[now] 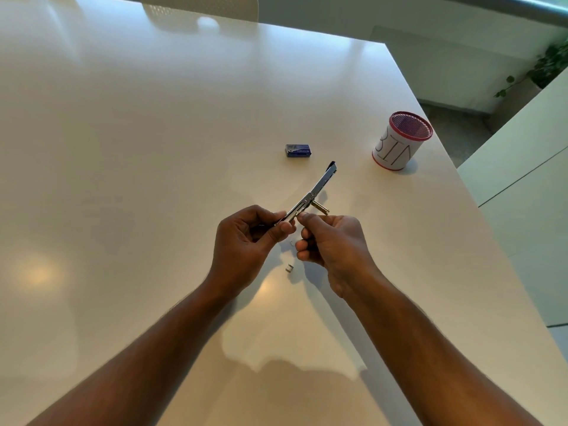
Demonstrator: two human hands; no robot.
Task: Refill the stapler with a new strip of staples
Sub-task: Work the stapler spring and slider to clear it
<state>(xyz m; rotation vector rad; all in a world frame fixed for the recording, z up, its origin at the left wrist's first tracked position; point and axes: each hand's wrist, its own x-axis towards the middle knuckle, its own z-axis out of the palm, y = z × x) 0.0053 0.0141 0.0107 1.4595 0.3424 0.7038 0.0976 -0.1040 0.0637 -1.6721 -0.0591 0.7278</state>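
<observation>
Forearms: both bare, reaching in from the bottom edge over the table [129, 155], meeting near the middle of the view.
Left hand [246, 238]: curled, thumb and fingers pinched on the near end of the stapler [310, 196].
Right hand [330, 241]: thumb and forefinger pressed together at the same near end, just beside the left fingertips; other fingers curled under. Whether it grips the stapler itself or something small at its end, I cannot tell.
Stapler: swung open into one long line, held above the table, running from the hands up and to the right; its silver metal channel shows, with a dark tip at the far end.
Brass part [320, 208]: short piece sticking out sideways from the stapler's middle, to the right.
Staples [289, 267]: small silver clump lying on the table below and between the hands; a second small pale piece nearer the fingers is too blurred to name.
Box [299, 150]: small, blue, flat on the table beyond the stapler, apart from it.
Cup [402, 139]: red mesh, wrapped in white paper with dark letters, upright at the right, near the table edge.
Chair [199, 6]: pale back at the table's far side.
Plant [544, 66]: green leaves, far right.
</observation>
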